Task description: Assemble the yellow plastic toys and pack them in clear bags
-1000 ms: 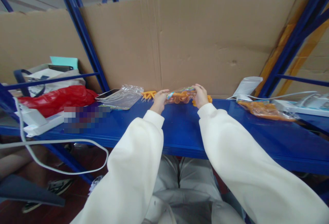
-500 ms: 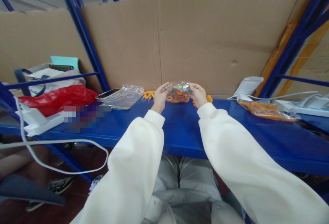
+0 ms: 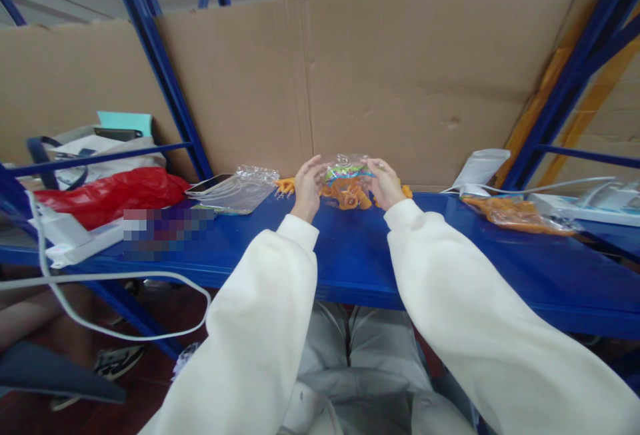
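Note:
A clear plastic bag (image 3: 345, 162) with a green and blue printed band stands between my two hands at the back of the blue table (image 3: 350, 255). Orange pieces (image 3: 350, 194) show in its lower part; their exact kind is too small to tell. My left hand (image 3: 309, 185) grips the bag's left side with bent fingers. On the other side, the right edge of the bag is held in my right hand (image 3: 386, 185), thumb inward. More orange pieces with small metal clasps (image 3: 284, 187) lie left of my left hand, and another orange piece (image 3: 407, 191) peeks out behind my right wrist.
A clear bag of orange pieces (image 3: 520, 214) lies right, near a white power strip (image 3: 590, 207). On the left are a phone (image 3: 213, 184), a clear pouch (image 3: 240, 195), a red bag (image 3: 120, 192) and a white cable (image 3: 125, 276). Cardboard (image 3: 380, 75) walls the back.
The bag's orange contents sit slightly lower and look more spread out, and the printed band faces me more. My left hand has turned a little more upright, its fingers bent.

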`<state>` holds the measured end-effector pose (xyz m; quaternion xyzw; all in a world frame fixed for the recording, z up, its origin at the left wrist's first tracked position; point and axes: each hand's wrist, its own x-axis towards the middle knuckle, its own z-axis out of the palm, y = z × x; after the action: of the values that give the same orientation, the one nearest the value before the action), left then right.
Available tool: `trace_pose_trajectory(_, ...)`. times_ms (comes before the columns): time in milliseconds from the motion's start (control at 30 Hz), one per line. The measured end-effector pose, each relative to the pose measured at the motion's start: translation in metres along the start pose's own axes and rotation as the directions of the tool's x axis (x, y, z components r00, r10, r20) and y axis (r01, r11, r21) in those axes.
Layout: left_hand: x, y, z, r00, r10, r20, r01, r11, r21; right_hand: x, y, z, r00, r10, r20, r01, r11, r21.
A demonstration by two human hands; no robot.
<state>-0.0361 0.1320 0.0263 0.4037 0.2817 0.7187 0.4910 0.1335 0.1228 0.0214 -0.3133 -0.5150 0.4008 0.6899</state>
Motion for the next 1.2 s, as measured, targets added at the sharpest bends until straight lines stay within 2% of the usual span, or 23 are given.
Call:
trace_pose_trajectory(67,0.000,-0.002,-0.002,0.995,-0.101,-0.026,0.101,0.995,0.025,-0.001,0.000,0.000,1.000,0.017,-0.008,-0.017,1.000,0.013)
trace_pose_trajectory(167,0.001,-0.006,-0.003,0.958,-0.286,-0.017,0.287,0.956,0.067,-0.002,0.000,0.000,1.000,0.011,-0.016,-0.010,1.000,0.013)
trace_pose_trajectory(233,0.001,-0.008,-0.003,0.950,-0.312,0.001,0.311,0.948,0.073,-0.002,0.000,0.001,1.000,-0.022,-0.017,0.022,1.000,-0.009)
trace_pose_trajectory(433,0.003,-0.005,0.000,0.998,-0.062,-0.014,0.062,0.998,0.027,-0.002,-0.005,0.005,0.989,-0.149,-0.013,0.148,0.987,-0.063)
trace_pose_trajectory(733,-0.008,0.007,0.007,0.994,0.101,0.036,-0.097,0.989,-0.108,-0.002,-0.013,0.007,0.969,-0.247,-0.027,0.243,0.966,-0.091)
trace_pose_trajectory(1033,-0.014,0.027,0.004,0.990,0.138,0.009,-0.136,0.982,-0.133,-0.002,-0.027,0.006,0.926,-0.377,-0.030,0.366,0.914,-0.177)
trace_pose_trajectory(1200,-0.011,0.028,0.003,0.987,0.160,-0.005,-0.159,0.979,-0.127,-0.011,-0.040,0.008,0.905,-0.425,0.004,0.421,0.897,-0.135)
